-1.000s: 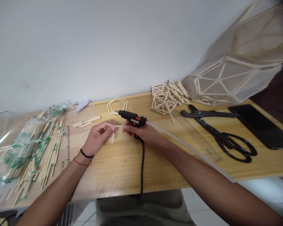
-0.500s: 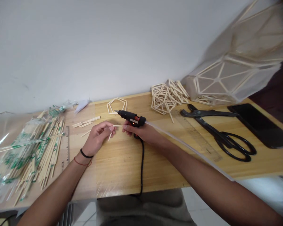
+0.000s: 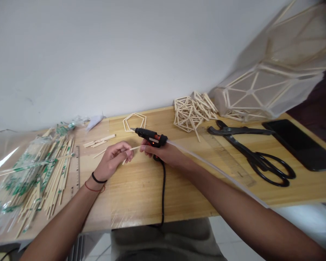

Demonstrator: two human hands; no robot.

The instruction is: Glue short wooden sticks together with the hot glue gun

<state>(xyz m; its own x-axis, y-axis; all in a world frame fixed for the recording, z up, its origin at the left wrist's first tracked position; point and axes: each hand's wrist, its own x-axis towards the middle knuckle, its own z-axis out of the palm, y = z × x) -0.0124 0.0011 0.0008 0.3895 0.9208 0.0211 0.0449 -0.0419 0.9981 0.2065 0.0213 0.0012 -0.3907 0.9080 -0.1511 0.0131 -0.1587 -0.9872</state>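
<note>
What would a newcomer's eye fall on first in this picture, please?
Probably the black glue gun with its small glowing light, near the middle, held in the right hand, while the left hand pinches a thin wooden stick. After that, perhaps the large stick frame with a pale covering at upper right, and the black shears below it.

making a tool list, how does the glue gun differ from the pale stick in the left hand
The glue gun is bulky and mostly black; the pale stick is thin.
The glue gun has a lit orange light and a black cord; the pale stick has neither.
The glue gun sits in the right hand; the left hand pinches the pale stick.
Both are hand-held.
</note>
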